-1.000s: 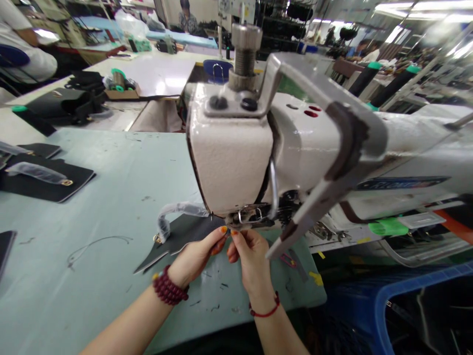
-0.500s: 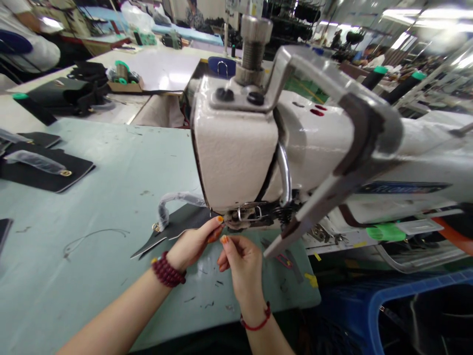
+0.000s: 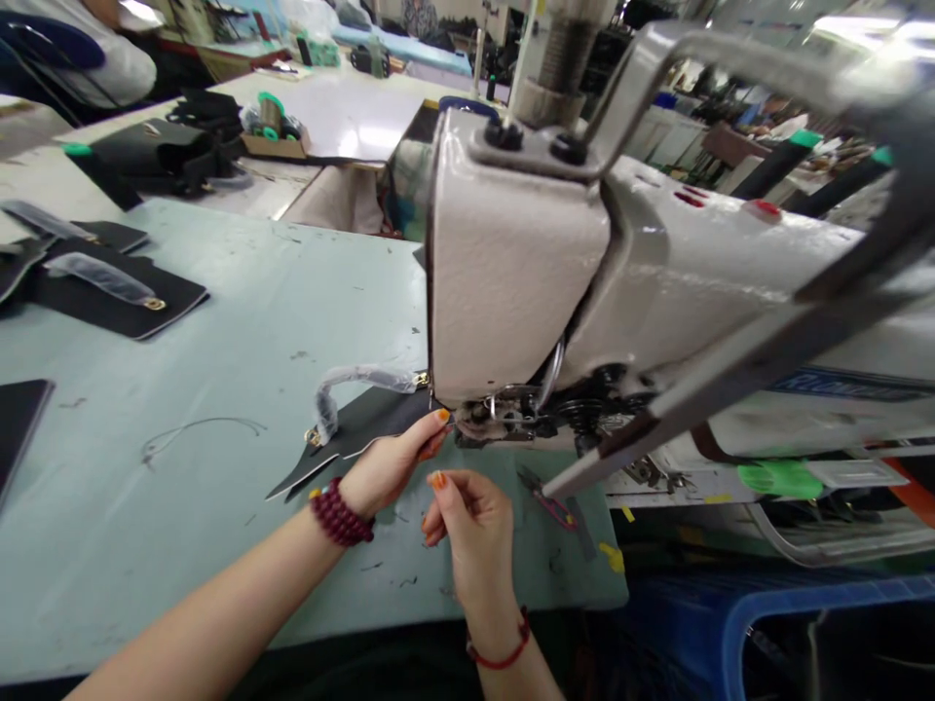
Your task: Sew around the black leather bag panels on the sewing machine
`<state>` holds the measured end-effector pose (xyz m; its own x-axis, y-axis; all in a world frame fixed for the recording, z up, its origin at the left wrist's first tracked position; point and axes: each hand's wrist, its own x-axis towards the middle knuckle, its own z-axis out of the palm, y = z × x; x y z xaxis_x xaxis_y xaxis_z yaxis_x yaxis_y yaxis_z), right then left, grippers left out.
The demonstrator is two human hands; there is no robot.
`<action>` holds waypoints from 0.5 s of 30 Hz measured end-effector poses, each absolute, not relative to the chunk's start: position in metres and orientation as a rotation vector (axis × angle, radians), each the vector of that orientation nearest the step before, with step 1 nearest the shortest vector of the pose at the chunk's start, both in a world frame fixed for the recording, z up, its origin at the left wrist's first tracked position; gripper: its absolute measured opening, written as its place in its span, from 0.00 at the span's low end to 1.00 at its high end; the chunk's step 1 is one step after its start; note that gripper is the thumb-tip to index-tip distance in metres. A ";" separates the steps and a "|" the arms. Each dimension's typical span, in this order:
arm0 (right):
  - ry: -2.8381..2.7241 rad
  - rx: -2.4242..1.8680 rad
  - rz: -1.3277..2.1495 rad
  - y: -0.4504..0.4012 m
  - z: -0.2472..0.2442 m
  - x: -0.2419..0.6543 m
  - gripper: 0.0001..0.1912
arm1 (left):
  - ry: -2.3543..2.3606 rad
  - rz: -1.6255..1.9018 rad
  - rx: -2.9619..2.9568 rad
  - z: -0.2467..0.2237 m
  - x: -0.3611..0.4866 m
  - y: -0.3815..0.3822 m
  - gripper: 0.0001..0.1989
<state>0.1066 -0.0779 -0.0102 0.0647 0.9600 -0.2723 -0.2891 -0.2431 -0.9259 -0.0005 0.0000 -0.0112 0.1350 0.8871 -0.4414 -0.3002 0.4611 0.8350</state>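
My left hand (image 3: 394,465) is closed in a pinch beside the needle area of a white sewing machine (image 3: 511,263). What its fingertips hold, if anything, is too small to make out. Behind that hand lies a black panel (image 3: 376,419) with a plastic-wrapped handle (image 3: 357,374) and gold-coloured rings, partly hidden by the machine head. Lower and to the right, my right hand (image 3: 478,531) has its thumb and forefinger pressed together, apart from the left; nothing in the pinch can be made out. Small pink-handled snips (image 3: 556,508) lie on the table to its right.
More black panels with wrapped handles (image 3: 109,287) lie at the left of the pale green table (image 3: 241,545). A loose thread (image 3: 205,424) and clippings are scattered there. A grey metal bar (image 3: 701,389) slants before the machine. A blue crate (image 3: 737,623) stands lower right.
The camera view has shifted, so the machine appears larger and farther right. My right hand has drawn slightly away from the left, which stays beside the needle area.
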 end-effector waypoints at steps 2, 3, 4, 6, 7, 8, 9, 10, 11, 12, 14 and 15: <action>-0.805 -1.235 1.433 -0.079 -0.011 0.107 0.15 | 1.155 0.984 0.594 -0.011 0.002 -0.003 0.20; -0.812 -1.245 1.427 -0.079 -0.010 0.108 0.16 | 1.175 0.995 0.572 -0.011 0.003 -0.004 0.20; -0.817 -1.254 1.421 -0.080 -0.010 0.108 0.16 | 1.193 1.002 0.559 -0.010 0.004 -0.006 0.20; -0.822 -1.269 1.415 -0.080 -0.008 0.109 0.18 | 1.217 1.010 0.550 -0.008 0.006 -0.009 0.21; -0.824 -1.276 1.415 -0.080 -0.008 0.109 0.18 | 1.223 1.010 0.552 -0.007 0.007 -0.010 0.21; -0.825 -1.280 1.417 -0.081 -0.007 0.110 0.19 | 1.228 1.006 0.552 -0.005 0.008 -0.011 0.22; -0.826 -1.283 1.419 -0.081 -0.007 0.110 0.19 | 1.228 1.002 0.552 -0.003 0.009 -0.012 0.22; -0.828 -1.284 1.421 -0.082 -0.007 0.110 0.20 | 1.224 1.000 0.551 -0.002 0.010 -0.013 0.22; -0.831 -1.284 1.423 -0.082 -0.007 0.111 0.19 | 1.221 1.002 0.551 -0.001 0.012 -0.014 0.23; -0.834 -1.283 1.425 -0.083 -0.007 0.111 0.19 | 1.225 1.008 0.552 0.000 0.013 -0.016 0.23; -0.837 -1.280 1.425 -0.084 -0.008 0.112 0.18 | 1.249 1.029 0.557 0.001 0.016 -0.018 0.24; -0.836 -1.279 1.425 -0.084 -0.008 0.113 0.18 | 1.264 1.042 0.565 0.001 0.018 -0.019 0.25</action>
<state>0.1127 -0.0838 -0.0083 0.0646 0.9587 -0.2770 -0.2260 -0.2563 -0.9398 0.0182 -0.0194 0.0010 -0.0376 0.8697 -0.4921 -0.3172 0.4566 0.8312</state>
